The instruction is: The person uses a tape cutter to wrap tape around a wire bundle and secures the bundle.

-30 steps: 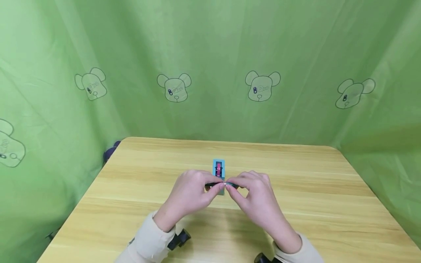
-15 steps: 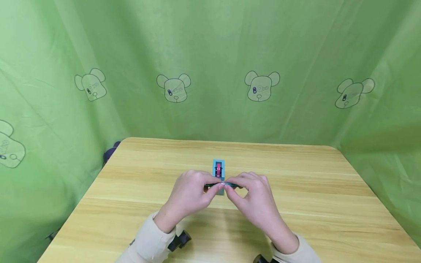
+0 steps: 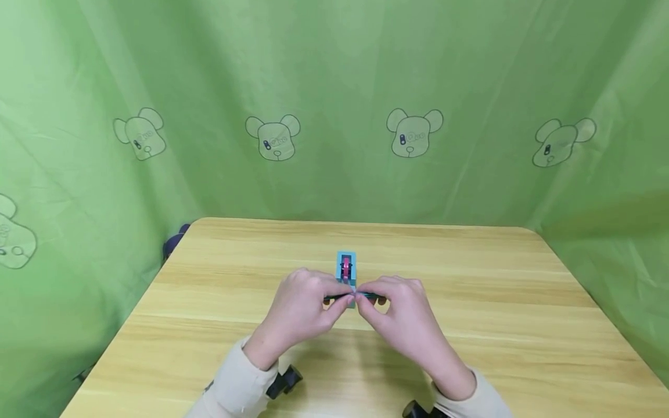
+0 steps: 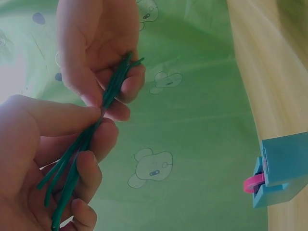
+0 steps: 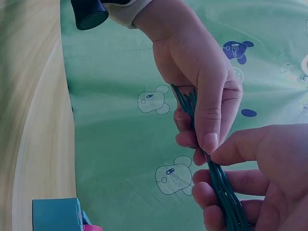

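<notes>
Right now I have both hands together over the middle of the wooden table [image 3: 470, 325], just nearer than the small blue box [image 3: 346, 264] with its pink roller. My left hand [image 3: 300, 310] pinches one end of a bundle of thin green strands [image 3: 349, 297] between thumb and curled fingers, and my right hand [image 3: 405, 316] pinches the other end the same way, the thumb tips almost touching at the middle. From the left wrist the strands [image 4: 79, 149] run loosely across my left palm; from the right wrist they [image 5: 219, 185] pass under my right thumb. The bundle is off the tabletop, held level, left to right. Green cloth [image 3: 334, 87] printed with bear heads hangs behind the far edge.
</notes>
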The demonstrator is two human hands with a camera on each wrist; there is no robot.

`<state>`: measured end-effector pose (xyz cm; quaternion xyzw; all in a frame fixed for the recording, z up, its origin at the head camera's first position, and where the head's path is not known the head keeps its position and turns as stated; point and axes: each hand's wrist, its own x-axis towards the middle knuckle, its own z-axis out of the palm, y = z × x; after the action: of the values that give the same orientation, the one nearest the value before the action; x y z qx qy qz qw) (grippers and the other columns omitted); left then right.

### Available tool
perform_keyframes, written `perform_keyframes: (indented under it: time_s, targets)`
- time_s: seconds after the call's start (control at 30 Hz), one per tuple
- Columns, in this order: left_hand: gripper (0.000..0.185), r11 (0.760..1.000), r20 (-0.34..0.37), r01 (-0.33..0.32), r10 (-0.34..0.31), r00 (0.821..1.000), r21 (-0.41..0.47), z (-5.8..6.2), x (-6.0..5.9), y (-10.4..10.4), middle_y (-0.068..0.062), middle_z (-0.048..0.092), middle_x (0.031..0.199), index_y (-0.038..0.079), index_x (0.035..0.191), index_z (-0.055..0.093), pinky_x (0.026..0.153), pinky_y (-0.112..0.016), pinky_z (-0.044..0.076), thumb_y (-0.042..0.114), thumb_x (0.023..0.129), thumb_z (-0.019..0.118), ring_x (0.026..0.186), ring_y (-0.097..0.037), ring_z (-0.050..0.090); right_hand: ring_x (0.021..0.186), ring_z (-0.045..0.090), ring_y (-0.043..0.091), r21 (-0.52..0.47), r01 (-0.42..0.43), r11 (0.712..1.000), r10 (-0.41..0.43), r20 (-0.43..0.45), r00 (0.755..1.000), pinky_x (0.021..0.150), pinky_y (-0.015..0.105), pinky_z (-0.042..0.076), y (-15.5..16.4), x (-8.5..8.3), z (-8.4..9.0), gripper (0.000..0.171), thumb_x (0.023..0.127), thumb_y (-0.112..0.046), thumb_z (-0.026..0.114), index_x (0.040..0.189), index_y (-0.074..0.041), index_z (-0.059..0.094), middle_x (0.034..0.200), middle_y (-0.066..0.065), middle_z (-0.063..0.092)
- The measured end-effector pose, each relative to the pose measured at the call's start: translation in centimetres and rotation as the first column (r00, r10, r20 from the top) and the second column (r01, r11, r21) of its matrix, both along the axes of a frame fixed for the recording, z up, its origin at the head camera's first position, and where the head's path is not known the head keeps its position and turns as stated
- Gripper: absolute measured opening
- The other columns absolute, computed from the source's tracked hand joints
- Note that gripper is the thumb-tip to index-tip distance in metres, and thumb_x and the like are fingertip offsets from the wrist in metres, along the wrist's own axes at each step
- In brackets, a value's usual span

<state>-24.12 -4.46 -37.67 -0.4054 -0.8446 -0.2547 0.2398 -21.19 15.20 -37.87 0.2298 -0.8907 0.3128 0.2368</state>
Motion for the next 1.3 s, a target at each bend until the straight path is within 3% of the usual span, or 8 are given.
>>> perform_keyframes:
  time_s: [0.17, 0.33, 0.53, 0.9, 1.03, 1.3]
  targets:
    - [0.012, 1.0, -0.001, 0.003, -0.003, 1.0, 0.006, 0.12, -0.01, -0.05, 0.01, 0.074, 0.085, 0.019, 0.094, 0.081, 0.064, -0.026, 0.049, 0.024, 0.089, 0.071, 0.069, -0.003, 0.065, 0.071, 0.056, 0.003, 0.009, 0.004, 1.0, -0.004, 0.001, 1.0, 0.073, 0.034, 0.033, 0.02, 0.07, 0.14, 0.004, 0.085, -0.018, 0.075, 0.087, -0.021, 0.078, 0.078, -0.019, 0.065]
    - [0.014, 1.0, 0.036, 0.009, -0.01, 0.999, 0.018, 0.19, -0.04, -0.03, 0.01, 0.074, 0.086, 0.019, 0.096, 0.081, 0.059, -0.02, 0.048, 0.024, 0.09, 0.069, 0.069, -0.002, 0.064, 0.072, 0.057, 0.004, -0.008, 0.004, 1.0, -0.004, -0.045, 0.999, 0.075, 0.035, 0.031, -0.01, 0.1, -0.04, 0.005, 0.084, -0.015, 0.076, 0.086, -0.019, 0.078, 0.077, -0.018, 0.065]
    - [0.016, 0.999, 0.065, 0.0, -0.003, 0.998, 0.043, 0.23, -0.1, -0.09, 0.008, 0.075, 0.09, 0.019, 0.097, 0.081, 0.061, -0.021, 0.05, 0.026, 0.092, 0.068, 0.074, -0.004, 0.067, 0.074, 0.057, 0.006, -0.029, 0.019, 0.999, -0.022, -0.12, 0.993, 0.078, 0.036, 0.032, -0.21, 0.02, -0.31, 0.006, 0.081, -0.013, 0.078, 0.088, -0.013, 0.079, 0.079, -0.013, 0.067]
    - [0.017, 0.999, 0.145, -0.042, 0.037, 0.989, 0.028, 0.44, -0.12, -0.09, 0.009, 0.07, 0.078, 0.018, 0.097, 0.08, 0.045, -0.019, 0.035, 0.027, 0.095, 0.066, 0.046, 0.003, 0.039, 0.075, 0.059, 0.009, -0.096, 0.027, 0.995, -0.049, -0.233, 0.971, 0.077, 0.036, 0.032, -0.59, -0.2, -0.68, 0.01, 0.076, -0.009, 0.082, 0.085, -0.011, 0.078, 0.079, -0.007, 0.07]
    - [0.015, 0.998, 0.133, -0.052, 0.046, 0.99, 0.044, 0.46, -0.02, -0.08, 0.007, 0.073, 0.082, 0.017, 0.095, 0.081, 0.045, -0.019, 0.036, 0.026, 0.093, 0.068, 0.045, 0.003, 0.038, 0.075, 0.06, 0.009, -0.119, 0.019, 0.993, -0.046, -0.23, 0.972, 0.077, 0.036, 0.032, -0.76, -0.19, -0.69, 0.008, 0.078, -0.009, 0.08, 0.085, -0.012, 0.078, 0.08, -0.007, 0.07]
    - [0.013, 0.998, 0.036, -0.05, 0.049, 0.998, 0.048, 0.05, -0.03, 0.02, 0.007, 0.071, 0.077, 0.016, 0.093, 0.081, 0.045, -0.016, 0.034, 0.023, 0.091, 0.071, 0.05, 0.001, 0.043, 0.075, 0.063, 0.007, -0.123, 0.031, 0.992, -0.055, -0.195, 0.979, 0.079, 0.037, 0.036, -0.74, -0.29, -0.7, 0.005, 0.08, -0.011, 0.078, 0.083, -0.014, 0.079, 0.078, -0.01, 0.07]
